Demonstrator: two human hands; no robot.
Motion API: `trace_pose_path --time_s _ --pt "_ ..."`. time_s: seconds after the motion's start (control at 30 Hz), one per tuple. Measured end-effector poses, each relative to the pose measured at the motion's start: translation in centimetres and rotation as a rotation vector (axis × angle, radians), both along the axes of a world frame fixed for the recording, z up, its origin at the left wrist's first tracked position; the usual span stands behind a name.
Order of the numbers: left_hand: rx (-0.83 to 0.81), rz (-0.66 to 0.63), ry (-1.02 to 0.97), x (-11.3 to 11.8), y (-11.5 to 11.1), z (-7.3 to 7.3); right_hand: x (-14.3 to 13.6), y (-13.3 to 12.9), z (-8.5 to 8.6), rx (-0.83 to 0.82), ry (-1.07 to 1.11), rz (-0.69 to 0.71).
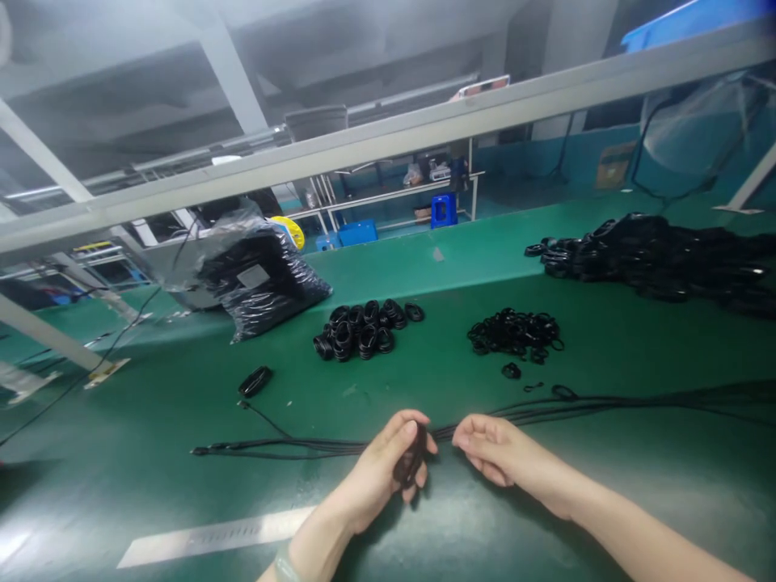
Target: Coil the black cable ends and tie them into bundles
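Note:
My left hand [388, 461] is closed around a small dark coil [412, 457], perhaps wound cable, held upright between thumb and fingers. Beside it, my right hand [494, 449] has its fingers curled and the thumb pressed to the forefinger; whatever they may hold is too small to make out. Long black cables [291, 444] run sideways across the green table, passing behind both hands. A single black coil [255, 380] lies to the left. Further back is a cluster of black coils [367, 330], and to its right a heap of small black loops [515, 331].
A large pile of black cables [660, 255] covers the back right. A plastic bag with black contents [260, 279] stands at the back left. Near the front edge lies a metal ruler [224, 533]. A pale rail [376, 145] crosses above the table.

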State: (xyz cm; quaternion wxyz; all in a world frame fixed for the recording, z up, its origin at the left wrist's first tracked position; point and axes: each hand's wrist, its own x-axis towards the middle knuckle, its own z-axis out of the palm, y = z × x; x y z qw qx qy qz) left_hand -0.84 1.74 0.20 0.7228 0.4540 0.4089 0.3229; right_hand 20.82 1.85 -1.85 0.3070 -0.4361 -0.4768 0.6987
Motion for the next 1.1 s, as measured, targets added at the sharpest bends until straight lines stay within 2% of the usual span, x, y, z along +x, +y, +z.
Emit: trace_pose_path --time_s 0.07,0.13,0.17,0.37,0.43,0.5,0.57,0.63,0.73,0.87,0.97,1.03,1.1 --pt "0.153 0.025 0.324 -0.2 1.3 0.5 0.0 0.0 0.0 0.008 -0.001 0.007" --pt "0.377 0.061 0.733 -0.2 3.6 1.2 -0.1 0.0 0.0 0.023 -0.01 0.009" --pt "0.45 0.1 0.853 -0.1 5.1 1.5 -0.1 -0.1 0.1 0.028 -0.018 0.008" --pt "0.712 0.416 1.256 1.1 14.8 3.6 -0.1 0.2 0.3 0.023 -0.031 0.012" --pt "0.756 0.489 1.346 1.0 16.7 3.9 -0.1 0.3 0.3 0.02 -0.023 0.023" --pt "0.807 0.501 1.397 0.3 17.5 4.0 0.0 0.4 0.2 0.039 -0.034 0.007" --pt "0.874 0.478 1.417 -0.7 17.0 3.9 0.2 0.4 0.0 0.172 -0.119 -0.059" --pt "0.944 0.437 1.414 -1.8 15.4 3.7 0.6 0.5 -0.4 0.441 -0.301 -0.121" --pt "1.023 0.306 1.367 -3.0 11.1 3.0 1.3 0.8 -1.3 0.881 -0.648 -0.118" --pt "1.051 0.048 1.264 -3.8 4.4 0.9 1.5 1.6 -2.1 1.316 -0.958 -0.082" --pt "1.055 -0.008 1.235 -4.1 1.2 -0.9 1.1 1.9 -2.2 1.487 -1.015 -0.071" --pt "1.064 -0.015 1.237 -4.5 0.4 -1.7 0.7 2.0 -2.1 1.516 -1.018 -0.091" --pt "1.08 -0.017 1.251 -4.8 0.3 -1.9 0.5 1.9 -2.0 1.543 -1.02 -0.127"
